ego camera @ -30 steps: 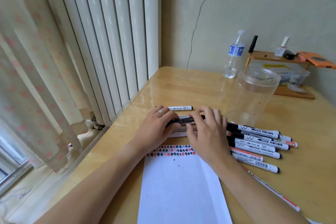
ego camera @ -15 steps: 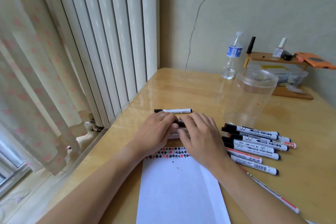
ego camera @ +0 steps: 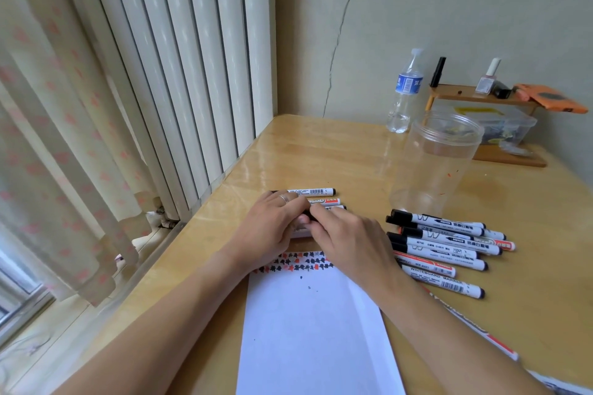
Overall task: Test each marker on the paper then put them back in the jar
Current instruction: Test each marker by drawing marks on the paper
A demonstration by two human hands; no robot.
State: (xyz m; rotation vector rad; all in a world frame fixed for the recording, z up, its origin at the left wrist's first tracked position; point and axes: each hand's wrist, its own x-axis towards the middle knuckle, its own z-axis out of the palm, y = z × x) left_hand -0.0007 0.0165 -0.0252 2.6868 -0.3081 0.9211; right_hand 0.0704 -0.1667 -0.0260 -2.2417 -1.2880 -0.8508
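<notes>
While both hands meet over one black-ended marker just beyond the top edge of the paper, the step in hand looks like capping or uncapping it, though which of the two cannot be told, since the fingers hide most of the barrel. The left hand, a ring on one finger, curls round the dark end of the marker; the right hand has its fingertips bent onto the same marker from the other side. Both are closed on it, not flat.

Two more markers lie on the bench right behind the hands: one with a red label touching the fingers, and one with a barcode just beyond it. A band of small red and black test marks runs along the paper's top edge, so some testing appears done. To the right, a loose pile of markers lies near the paper, well short of sorted. The clear jar stands upright behind that pile and looks empty, so no marker seems returned yet.

If the cap is coming off, the next move calls for bringing the tip down to the white part of the paper below the marks; if it is going on, a firm push home, then a reach to the jar's open mouth.

Farther back stand a water bottle and a small wooden shelf.
</notes>
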